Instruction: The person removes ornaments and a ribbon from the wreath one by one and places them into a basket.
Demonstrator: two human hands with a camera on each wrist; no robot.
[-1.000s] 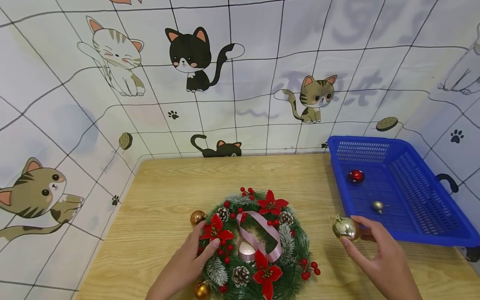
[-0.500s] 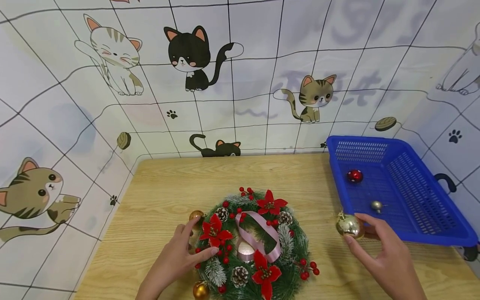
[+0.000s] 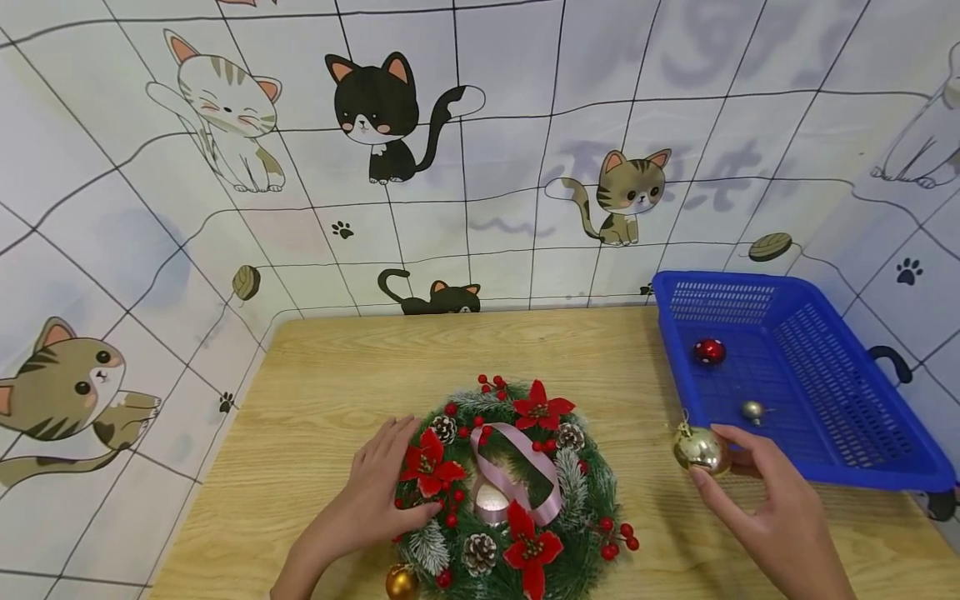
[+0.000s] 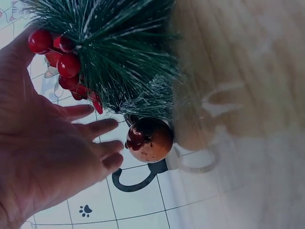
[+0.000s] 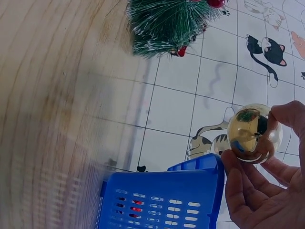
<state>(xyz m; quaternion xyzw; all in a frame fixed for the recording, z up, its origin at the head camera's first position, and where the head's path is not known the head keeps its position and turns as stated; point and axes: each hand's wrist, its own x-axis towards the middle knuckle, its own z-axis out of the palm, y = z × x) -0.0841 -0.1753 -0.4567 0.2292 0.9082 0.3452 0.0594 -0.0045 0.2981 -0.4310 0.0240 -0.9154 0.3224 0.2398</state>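
Note:
A Christmas wreath with red poinsettias, berries, pinecones and a looped pink ribbon lies on the table. My left hand is at its left side, the thumb over the berries and the fingers extended along the outer edge. In the left wrist view, those fingertips are close beside a copper bauble at the wreath's needles; the hand hides this bauble in the head view. My right hand pinches a shiny gold bauble between thumb and fingers, above the table by the basket. An orange-gold bauble sits at the wreath's lower left.
A blue plastic basket stands at the right, holding a red spotted bauble and a small pale-gold ball. Wall sheeting with cartoon cats encloses the back and sides of the wooden table.
My left hand has lifted its fingers off the wreath's edge, reached to the copper bauble, then come back against the wreath's left side. My right hand has shifted slightly right with the gold bauble.

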